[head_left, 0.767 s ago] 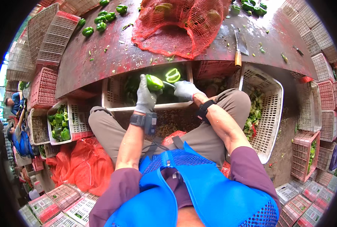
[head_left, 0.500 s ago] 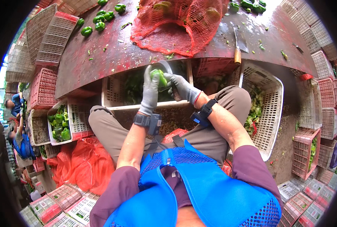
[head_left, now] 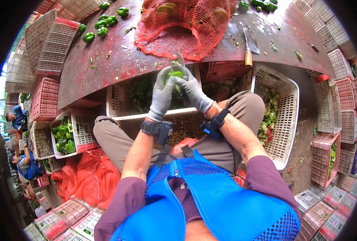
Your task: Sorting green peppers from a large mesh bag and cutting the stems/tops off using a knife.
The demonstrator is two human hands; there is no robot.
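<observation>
Green bell pepper: held between both hands above the far white crate (head_left: 153,114), just off the near edge of the surface (head_left: 94,76); the green bell pepper (head_left: 173,75) is partly hidden by fingers.
Left hand: the gloved left hand (head_left: 162,93) grips its left side, fingertips close to the blade.
Right hand: the gloved right hand (head_left: 193,91) is closed around the curved knife (head_left: 181,63), handle mostly hidden, fingers also at the pepper.
Cut risk: a slip on smooth, possibly wet skin could carry the edge into the left fingers; the gloves may not stop it.
Drop risk: loosening the left grip to turn the pepper could let it fall into the crate.
Snag risk: the blade tip appears near the red mesh bag (head_left: 210,34); reaching farther might catch it.
Cleaver: the cleaver (head_left: 251,41) lies right, handle at the near edge, where a forearm could knock it down.
</observation>
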